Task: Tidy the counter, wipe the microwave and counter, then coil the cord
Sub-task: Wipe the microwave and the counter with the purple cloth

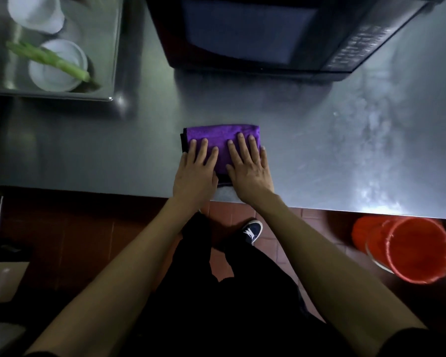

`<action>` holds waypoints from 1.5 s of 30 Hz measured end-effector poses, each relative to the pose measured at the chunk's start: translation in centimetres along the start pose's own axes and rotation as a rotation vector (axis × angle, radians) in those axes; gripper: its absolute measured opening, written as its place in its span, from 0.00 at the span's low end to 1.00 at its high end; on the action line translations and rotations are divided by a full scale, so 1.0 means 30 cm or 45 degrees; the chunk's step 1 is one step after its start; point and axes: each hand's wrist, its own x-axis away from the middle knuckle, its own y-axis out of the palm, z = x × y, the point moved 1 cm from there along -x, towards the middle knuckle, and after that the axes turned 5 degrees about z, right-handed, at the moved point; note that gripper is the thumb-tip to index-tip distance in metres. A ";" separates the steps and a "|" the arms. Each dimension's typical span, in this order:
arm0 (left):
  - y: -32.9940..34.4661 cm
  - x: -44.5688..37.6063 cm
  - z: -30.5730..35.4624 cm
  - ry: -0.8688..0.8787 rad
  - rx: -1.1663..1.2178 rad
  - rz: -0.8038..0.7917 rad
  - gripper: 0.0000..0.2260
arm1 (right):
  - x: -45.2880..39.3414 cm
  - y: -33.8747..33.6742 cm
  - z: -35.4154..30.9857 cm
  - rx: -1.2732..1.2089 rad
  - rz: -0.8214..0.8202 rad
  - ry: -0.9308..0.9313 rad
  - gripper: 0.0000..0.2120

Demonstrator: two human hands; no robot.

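Currently your left hand [195,173] and right hand [250,171] lie flat, fingers spread, side by side on the folded purple cloth [220,140] at the counter's [332,150] 6 o'clock edge, microwave [268,34] at 12, likely loading it evenly for wiping.

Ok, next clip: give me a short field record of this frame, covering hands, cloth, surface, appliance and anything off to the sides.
left hand: flat, fingers straight, pressing on cloth
right hand: flat, pressing on cloth beside the left
cloth: folded purple microfibre cloth, near counter's front edge
surface: grey stainless steel counter, streaky
appliance: black microwave, door shut, behind cloth
sink: steel sink holding white bowls and a green stalk
floor: orange plastic bucket
cord: not visible
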 end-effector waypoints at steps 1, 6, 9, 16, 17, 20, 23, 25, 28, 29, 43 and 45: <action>0.005 -0.001 0.043 0.022 0.007 0.000 0.28 | 0.029 -0.001 0.041 -0.002 0.010 0.020 0.30; 0.031 -0.034 0.223 0.115 0.069 -0.037 0.28 | 0.136 -0.021 0.216 -0.041 0.043 0.124 0.29; 0.037 -0.063 0.293 0.157 0.081 -0.053 0.29 | 0.170 -0.029 0.295 -0.053 0.071 0.164 0.29; 0.038 -0.131 0.393 0.187 0.077 -0.086 0.29 | 0.173 -0.043 0.414 -0.064 0.100 0.195 0.29; 0.035 -0.148 0.402 0.187 0.083 -0.090 0.29 | 0.166 -0.047 0.426 -0.070 0.107 0.204 0.29; 0.025 -0.210 0.428 0.191 0.093 -0.110 0.29 | 0.135 -0.059 0.461 -0.089 0.130 0.230 0.29; 0.016 -0.277 0.453 0.217 0.079 -0.104 0.29 | 0.084 -0.080 0.502 -0.069 0.120 0.264 0.28; 0.013 -0.333 0.468 0.236 0.068 -0.095 0.29 | 0.045 -0.098 0.528 -0.060 0.127 0.288 0.28; 0.002 -0.423 0.492 0.242 0.063 -0.095 0.30 | -0.022 -0.122 0.570 -0.038 0.137 0.304 0.29; -0.002 -0.456 0.501 0.243 0.060 -0.095 0.30 | -0.045 -0.134 0.584 -0.034 0.146 0.307 0.29; -0.010 -0.668 0.577 0.258 0.029 0.009 0.29 | -0.177 -0.205 0.714 -0.098 0.245 0.264 0.30; -0.004 -0.647 0.581 0.274 0.040 0.139 0.26 | -0.202 -0.218 0.754 -0.082 0.226 0.225 0.28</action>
